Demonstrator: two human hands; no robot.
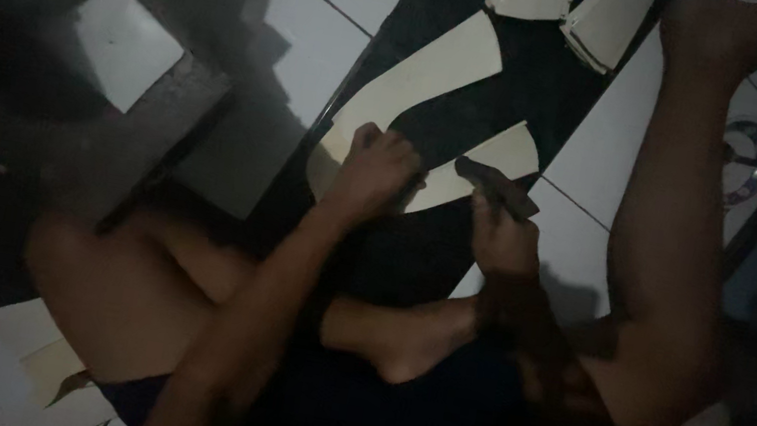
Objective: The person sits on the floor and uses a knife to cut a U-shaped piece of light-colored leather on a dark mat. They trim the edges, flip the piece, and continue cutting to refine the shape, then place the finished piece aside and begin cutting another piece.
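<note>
A dim floor scene is seen from above, with a person seated on pale tiles, bare legs folded around the work. A long black board point(479, 87) is laid on the tiled floor point(324, 42), running from the near centre away to the far right. On it a curved cream-coloured sheet piece point(419, 88) is laid, its long axis slanting from near left to far right, wider at the far end.

The left hand point(375, 170) is pressed down on the near end of this piece, fingers curled over its edge; the sheet is pinned rather than lifted. Just right of it, a second cream strip point(487, 164) is seen, pointing the same way. The right hand point(502, 233) is clenched around a dark handled tool point(496, 186), whose tip is set against the near edge of that strip. Whether a blade is present cannot be told in the low light.

Beyond the hands, bare black board is left open between the pieces. At the far edge, three more cut cream pieces point(574, 1) are lined up. To the left, white square sheets point(122, 41) are scattered on the floor, well apart from the hands. The right leg is raised along the board's right side, narrowing the room there.
</note>
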